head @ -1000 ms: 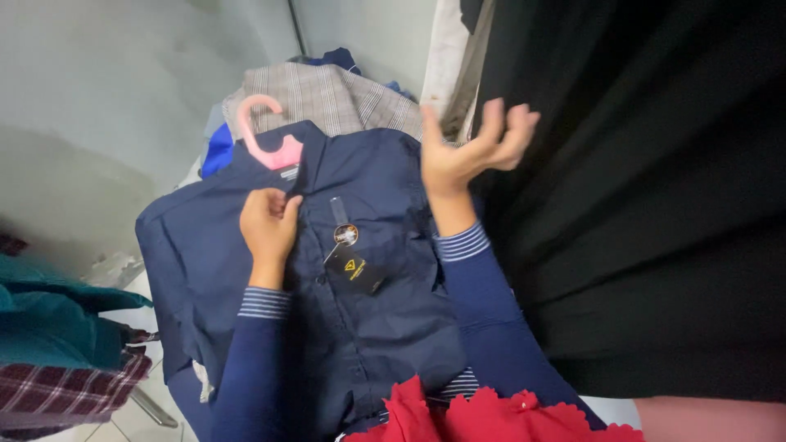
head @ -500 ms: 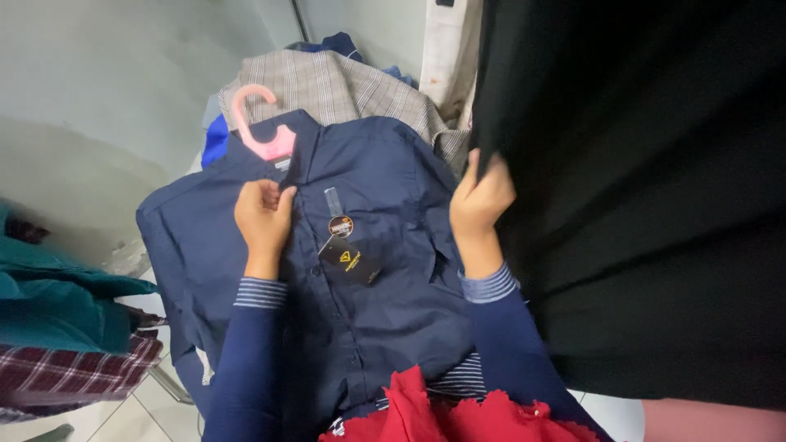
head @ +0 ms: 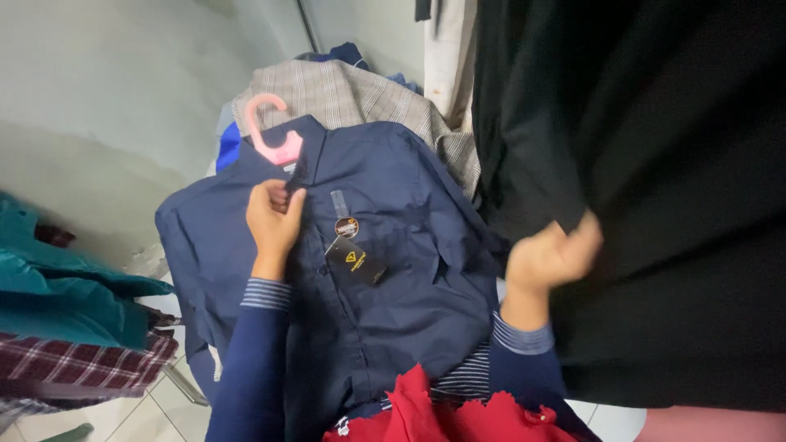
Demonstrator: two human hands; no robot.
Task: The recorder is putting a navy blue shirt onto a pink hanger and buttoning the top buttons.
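A wide black garment (head: pixel 655 164) hangs down the whole right side, its folded edge falling past the right hand (head: pixel 550 255) — fingers curled in, pinching that black cloth at its lower fold, the grip closed on it. Left of it lies the navy shirt (head: pixel 385 278), spread front-up across the middle, collar at the top, its right sleeve edge running under the black cloth. The left hand (head: pixel 274 219) sits on the shirt's placket just below the collar, fingers bunched together on the fabric, clamped on it. A grey checked garment (head: pixel 360 94) lies behind the shirt's collar, touching it. At far left, a teal garment (head: pixel 57 286) is piled over a dark red plaid one (head: pixel 74 364) — well apart from the hands. Red cloth (head: pixel 458 413) bunches at the bottom edge. A pink hanger (head: pixel 270 135) hooks out of the collar. A black tag (head: pixel 356 258) dangles mid-chest, just beside the left hand. Pale wall behind, white tile floor (head: pixel 176 405) showing lower left — little open room anywhere.
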